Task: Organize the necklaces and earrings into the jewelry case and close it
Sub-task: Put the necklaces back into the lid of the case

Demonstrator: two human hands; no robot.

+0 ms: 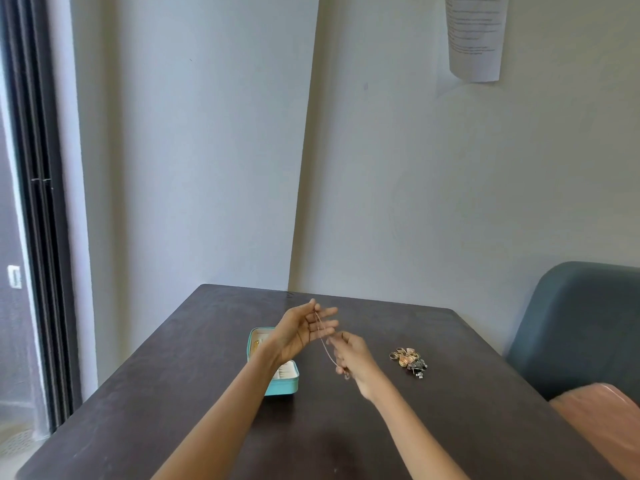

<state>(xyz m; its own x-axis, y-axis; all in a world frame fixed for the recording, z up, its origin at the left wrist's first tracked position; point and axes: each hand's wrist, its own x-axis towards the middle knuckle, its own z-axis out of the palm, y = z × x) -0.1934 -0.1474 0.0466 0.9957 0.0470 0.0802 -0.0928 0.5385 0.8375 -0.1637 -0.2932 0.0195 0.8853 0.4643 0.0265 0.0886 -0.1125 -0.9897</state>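
My left hand (pixel 300 332) is raised above the bench (pixel 346 427), palm turned toward me, its fingers (pixel 325 322) nearly straight and spread a little. A thin chain necklace (pixel 323 337) runs from the tip of my left thumb and forefinger, where it appears lightly pinched or draped, down across the fingers to my right hand (pixel 353 356). I cannot tell for certain whether the left fingers nip the chain or only carry it.

My right hand sits lower and nearer to me, its fingers curled in around the lower end of the chain, thumb and forefinger pinching the strand where it arrives. A small dark bit, perhaps the clasp or a pendant, hangs just under that hand.

The teal jewelry case (pixel 282 382) stands open on the bench, partly behind my left wrist and forearm. Its pale lining shows, with something gold lying in the far part and slotted rows in the near part; the details are too small to read.

To the right of my right hand, well apart from the case, a small heap of jewelry (pixel 408 362) lies on the bench, gold and dark pieces tangled together.

A dark grey chair back (pixel 581 323) stands at the right edge of the bench, and a curled sheet of printed paper (pixel 476 36) hangs on the wall above.
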